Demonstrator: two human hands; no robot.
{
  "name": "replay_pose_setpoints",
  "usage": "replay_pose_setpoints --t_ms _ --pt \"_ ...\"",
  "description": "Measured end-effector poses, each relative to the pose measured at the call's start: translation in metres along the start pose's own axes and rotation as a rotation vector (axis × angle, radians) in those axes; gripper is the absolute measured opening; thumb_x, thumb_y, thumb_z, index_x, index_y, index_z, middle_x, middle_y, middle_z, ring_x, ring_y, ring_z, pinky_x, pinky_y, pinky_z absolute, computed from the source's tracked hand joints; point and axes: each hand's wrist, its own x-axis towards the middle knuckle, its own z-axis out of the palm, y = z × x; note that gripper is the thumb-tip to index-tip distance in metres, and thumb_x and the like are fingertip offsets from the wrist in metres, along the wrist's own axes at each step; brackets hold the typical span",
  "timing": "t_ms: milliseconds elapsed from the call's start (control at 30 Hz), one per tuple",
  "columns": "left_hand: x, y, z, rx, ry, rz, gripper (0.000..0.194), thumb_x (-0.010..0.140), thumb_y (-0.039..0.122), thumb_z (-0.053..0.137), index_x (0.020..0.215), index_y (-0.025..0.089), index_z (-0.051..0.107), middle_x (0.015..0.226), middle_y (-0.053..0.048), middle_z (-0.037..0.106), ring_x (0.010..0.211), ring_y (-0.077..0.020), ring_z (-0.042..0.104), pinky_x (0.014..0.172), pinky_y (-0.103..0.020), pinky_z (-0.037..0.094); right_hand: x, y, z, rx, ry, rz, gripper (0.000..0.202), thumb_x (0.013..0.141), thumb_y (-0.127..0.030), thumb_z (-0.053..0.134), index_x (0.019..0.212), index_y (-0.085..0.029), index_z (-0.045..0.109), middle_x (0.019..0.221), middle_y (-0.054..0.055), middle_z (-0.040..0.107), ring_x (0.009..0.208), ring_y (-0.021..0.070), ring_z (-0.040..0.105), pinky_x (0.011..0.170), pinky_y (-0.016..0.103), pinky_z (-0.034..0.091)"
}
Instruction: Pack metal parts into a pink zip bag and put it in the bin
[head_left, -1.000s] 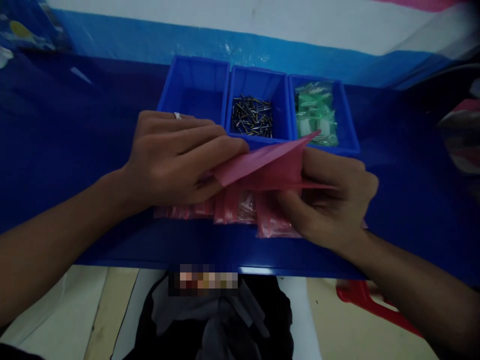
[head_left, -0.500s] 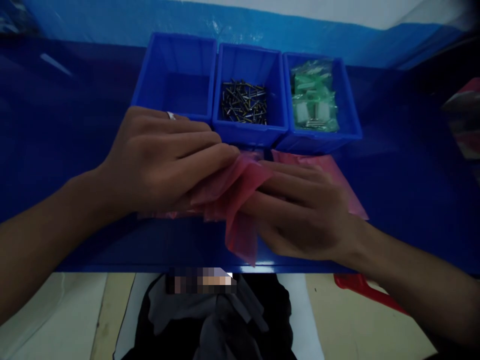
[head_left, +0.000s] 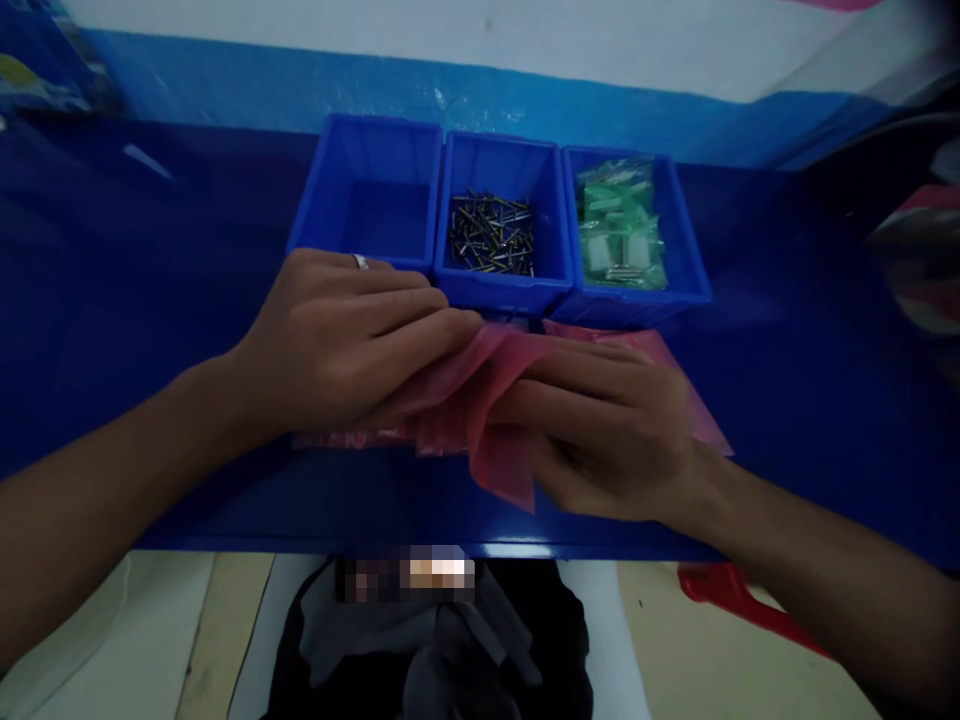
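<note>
The left hand (head_left: 352, 335) and right hand (head_left: 607, 420) are both ungloved, with long, slender fingers. A narrow, silvery ring (head_left: 361, 262) encircles one left finger, on the side toward the little finger; its front catches the light. The left forearm (head_left: 157, 440) and right forearm (head_left: 817, 545) are bare, smooth in outline and slimmest at the wrists. Over the lap lies black and dark grey clothing (head_left: 465, 660), loose and softly creased, with a paler grey strip running diagonally on its right side. Pixelation hides its upper middle, and the dim light leaves the exact garment unclear.
</note>
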Motion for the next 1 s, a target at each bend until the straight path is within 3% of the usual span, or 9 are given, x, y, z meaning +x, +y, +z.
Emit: replay_pose_setpoints --t_ms 167,367,533,733,1000 --pt "0.006 0.000 -0.004 0.004 0.030 -0.003 0.022 0.101 0.042 0.055 0.110 0.024 0.064 0.082 0.008 0.072 0.071 -0.0114 0.076 0.057 -0.022 0.059 0.000 0.000 -0.003 0.089 0.043 0.095 0.016 0.090 -0.007 0.059 0.090 -0.022 0.064 0.084 -0.001 0.070 0.073 0.0119 0.066 0.064 0.026 0.054" --pt "0.010 0.001 -0.005 -0.009 0.084 -0.003 0.020 0.097 0.034 0.060 0.109 0.020 0.066 0.079 0.004 0.074 0.069 -0.0128 0.075 0.054 -0.023 0.056 0.002 -0.001 -0.006 0.195 0.062 0.193 0.025 0.083 0.000 0.052 0.087 -0.021 0.066 0.081 0.000 0.068 0.073 0.0126 0.066 0.062 0.026 0.053" --pt "0.009 0.001 -0.005 0.016 0.084 -0.004 0.018 0.097 0.033 0.057 0.108 0.021 0.066 0.075 0.006 0.073 0.064 -0.0113 0.072 0.051 -0.022 0.054 0.002 0.000 -0.005 0.225 0.098 0.202 0.024 0.082 -0.001 0.054 0.088 -0.020 0.067 0.082 0.001 0.071 0.073 0.0140 0.067 0.061 0.028 0.054" --pt "0.012 0.001 -0.007 -0.030 0.085 0.022 0.018 0.096 0.027 0.060 0.103 0.013 0.068 0.074 0.001 0.072 0.064 -0.0139 0.073 0.051 -0.024 0.054 0.002 0.000 -0.005 0.265 0.114 0.196 0.023 0.080 0.002 0.054 0.084 -0.016 0.069 0.079 0.003 0.070 0.073 0.0143 0.068 0.063 0.028 0.055" --pt "0.011 0.002 -0.007 0.029 0.084 0.009 0.018 0.098 0.029 0.052 0.104 0.019 0.065 0.072 0.005 0.069 0.061 -0.0115 0.071 0.049 -0.023 0.054 0.003 -0.001 -0.005 0.270 0.119 0.214 0.021 0.081 0.001 0.057 0.084 -0.016 0.068 0.080 0.003 0.071 0.072 0.0142 0.068 0.063 0.028 0.054"
